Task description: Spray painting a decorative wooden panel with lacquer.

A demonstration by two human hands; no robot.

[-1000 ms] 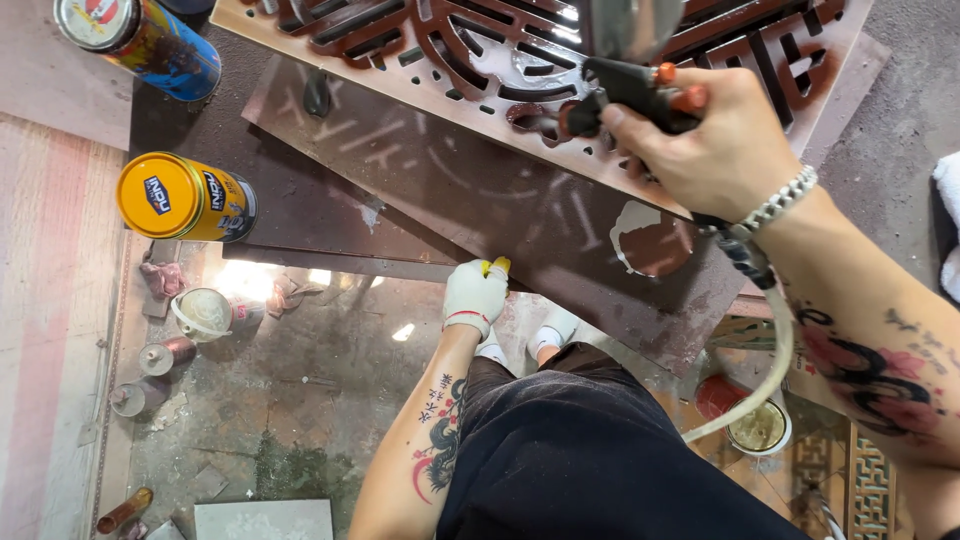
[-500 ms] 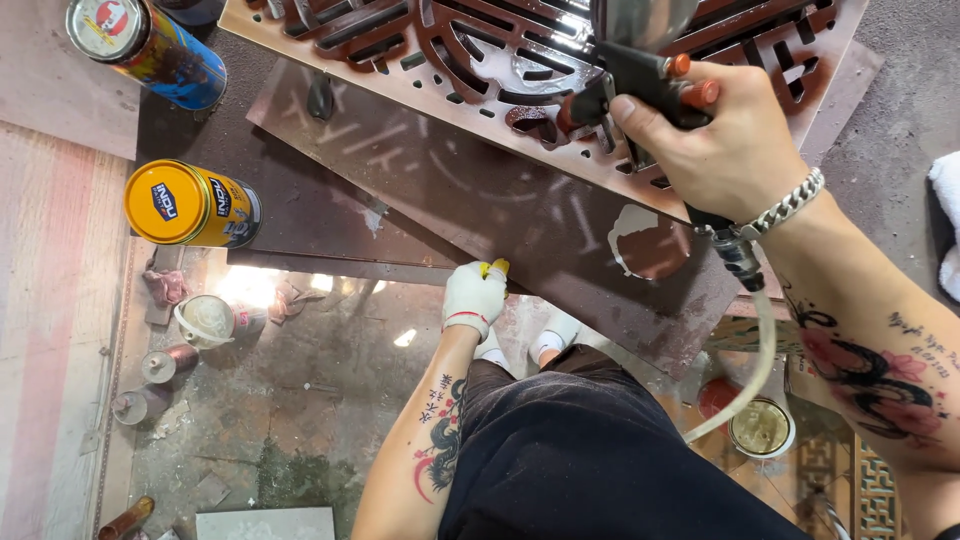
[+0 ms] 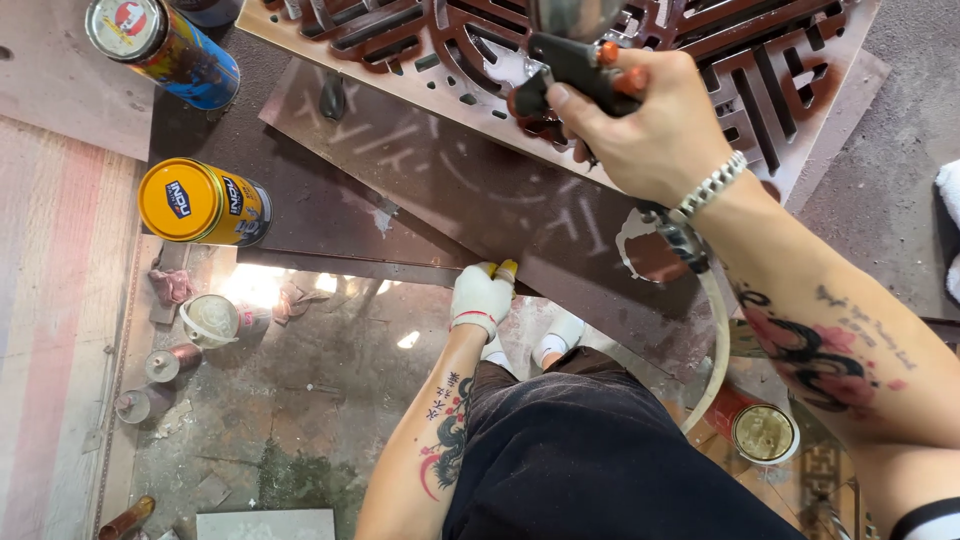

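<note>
**Spray gun over the lattice panel**

Head view: the right hand [image 3: 655,125] is clenched round a black spray gun [image 3: 570,60], its metal cup just at the top edge, and holds it right above the carved lattice panel [image 3: 700,60], apparently so the nozzle points down at the fretwork. A hose [image 3: 715,350] runs from the gun back past the wrist. The panel lies on a brown board [image 3: 480,200], probably set there to catch overspray. The gloved left hand [image 3: 482,298] grips the board's near edge, seemingly to brace it.

Count: two cans on the bench, one blue [image 3: 165,48], one yellow [image 3: 200,203]. One open tin [image 3: 765,432] stands on the floor under the right forearm.
</note>
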